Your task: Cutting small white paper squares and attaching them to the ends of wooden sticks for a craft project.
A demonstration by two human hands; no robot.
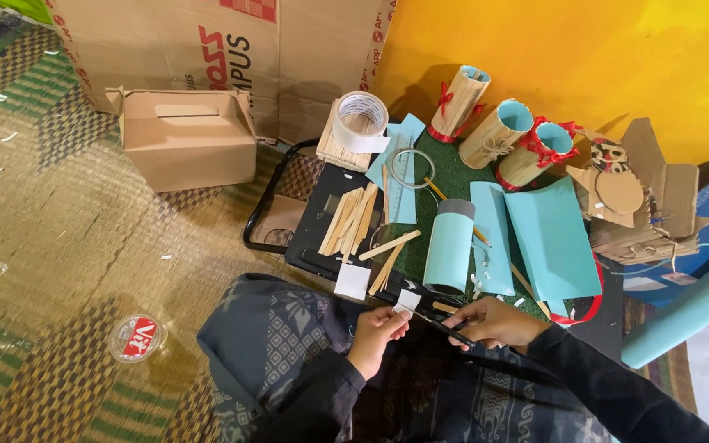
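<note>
My left hand (377, 331) pinches a small white paper piece (407, 301) at its lower edge. My right hand (494, 322) grips black scissors (445, 324) whose blades point left toward that paper. Both hands sit over my lap, which is covered by dark patterned cloth (289, 344). Just beyond them lies a light blue paper-covered tube (449, 246), another white paper square (352, 281) and several flat wooden sticks (353, 220) on a black board (322, 238).
Three stick-covered cups with red ribbon (498, 131) stand by the yellow wall. A roll of tape (360, 121), light blue paper sheets (547, 238), cardboard boxes (186, 135), cardboard scraps (633, 197) and a round plastic lid (137, 336) lie on the woven mat.
</note>
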